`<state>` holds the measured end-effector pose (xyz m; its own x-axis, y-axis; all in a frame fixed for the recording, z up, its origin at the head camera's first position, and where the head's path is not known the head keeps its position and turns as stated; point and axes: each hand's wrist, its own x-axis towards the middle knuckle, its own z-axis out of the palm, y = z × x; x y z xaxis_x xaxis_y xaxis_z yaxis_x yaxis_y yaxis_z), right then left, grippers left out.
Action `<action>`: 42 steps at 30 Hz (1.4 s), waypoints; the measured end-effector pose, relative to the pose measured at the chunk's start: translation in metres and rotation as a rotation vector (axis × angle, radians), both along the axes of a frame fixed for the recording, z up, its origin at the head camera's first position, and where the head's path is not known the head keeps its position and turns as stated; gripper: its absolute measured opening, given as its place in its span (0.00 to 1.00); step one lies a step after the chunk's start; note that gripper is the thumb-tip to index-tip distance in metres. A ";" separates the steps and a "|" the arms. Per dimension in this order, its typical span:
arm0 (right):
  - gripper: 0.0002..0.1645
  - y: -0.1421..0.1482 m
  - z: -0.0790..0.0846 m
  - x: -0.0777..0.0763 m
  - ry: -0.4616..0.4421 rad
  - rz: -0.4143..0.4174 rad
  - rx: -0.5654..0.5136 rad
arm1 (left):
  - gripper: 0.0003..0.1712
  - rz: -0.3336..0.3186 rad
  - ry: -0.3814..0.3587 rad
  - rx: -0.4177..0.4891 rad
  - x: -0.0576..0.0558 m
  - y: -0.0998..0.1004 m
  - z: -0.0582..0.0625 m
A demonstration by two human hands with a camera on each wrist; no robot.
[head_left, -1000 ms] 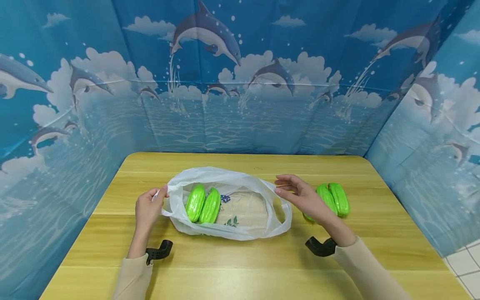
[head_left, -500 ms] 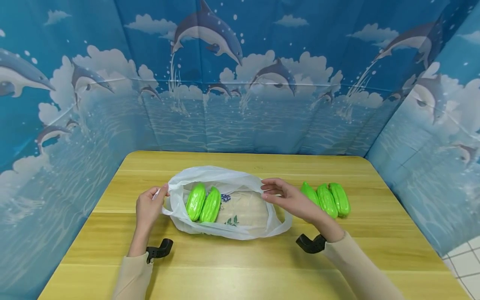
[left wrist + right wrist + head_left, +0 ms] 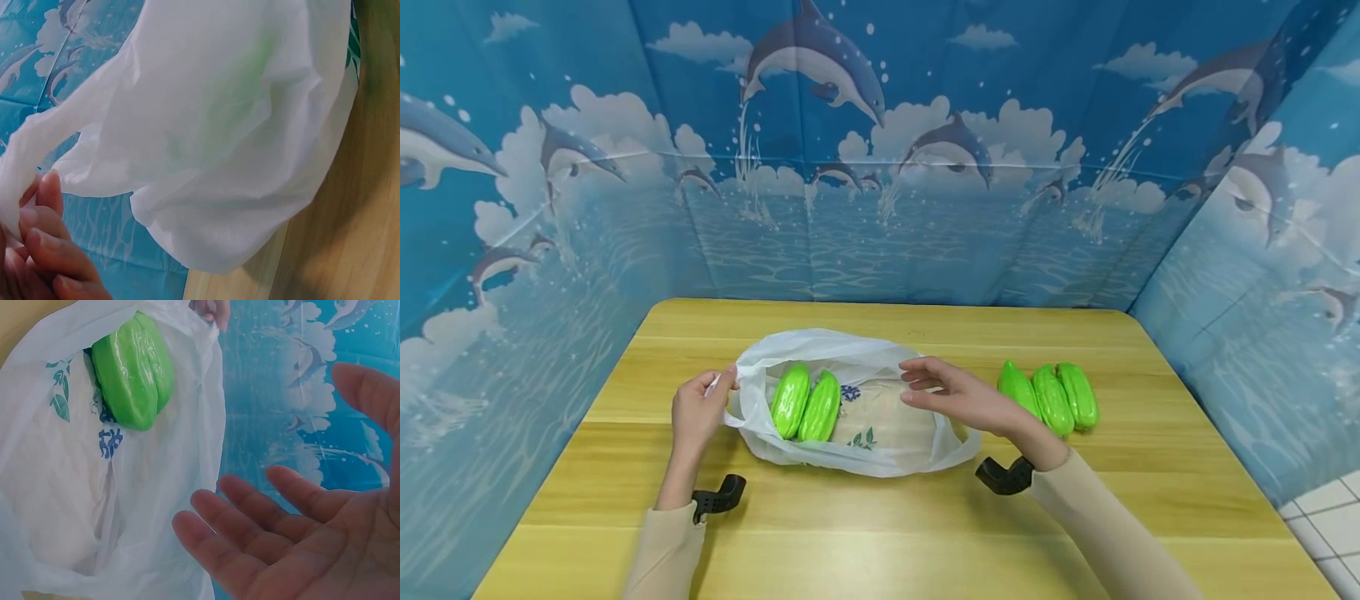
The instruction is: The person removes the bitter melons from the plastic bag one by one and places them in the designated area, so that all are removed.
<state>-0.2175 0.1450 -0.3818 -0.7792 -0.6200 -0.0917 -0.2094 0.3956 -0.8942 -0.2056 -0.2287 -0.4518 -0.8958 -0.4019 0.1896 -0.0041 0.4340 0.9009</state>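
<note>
A white plastic bag (image 3: 865,462) lies on the table with its mouth spread wide. Inside its left part, two glossy green ridged gourds (image 3: 822,406) rest side by side; in the right wrist view a green gourd (image 3: 132,375) shows at the bag's top. My left hand (image 3: 702,408) pinches the bag's left handle (image 3: 37,134), fingers (image 3: 56,250) curled on the film. Over the bag's right part my right hand (image 3: 958,396) hovers, palm facing left, fingers relaxed and holding nothing. Three more green gourds (image 3: 1052,400) lie on the table to its right.
The wooden table (image 3: 850,542) ends at a back edge against a blue dolphin-print curtain (image 3: 880,242), which also hangs at both sides. Black wrist mounts (image 3: 718,497) stick out from both forearms. White floor tiles (image 3: 1330,517) show at the lower right.
My right hand has moved left from the bag's right handle to above its opening, uncovering the third gourd on the right. The left hand keeps its hold on the bag.
</note>
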 end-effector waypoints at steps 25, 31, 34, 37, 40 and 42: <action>0.33 -0.036 -0.011 -0.015 0.046 0.101 0.137 | 0.29 0.008 -0.013 -0.007 0.006 0.003 0.000; 0.33 -0.044 -0.012 -0.023 0.063 0.130 0.164 | 0.28 0.006 -0.014 -0.015 0.009 0.003 0.000; 0.34 -0.047 -0.012 -0.025 0.060 0.135 0.184 | 0.27 0.008 -0.017 -0.010 0.009 0.003 -0.001; 0.35 -0.052 -0.013 -0.027 0.046 0.132 0.200 | 0.28 0.010 -0.013 -0.012 0.010 0.004 -0.001; 0.35 -0.056 -0.014 -0.030 0.025 0.126 0.205 | 0.28 0.011 -0.008 -0.019 0.010 0.004 -0.001; 0.35 -0.059 -0.016 -0.031 0.010 0.123 0.207 | 0.28 0.012 -0.005 -0.024 0.010 0.005 -0.001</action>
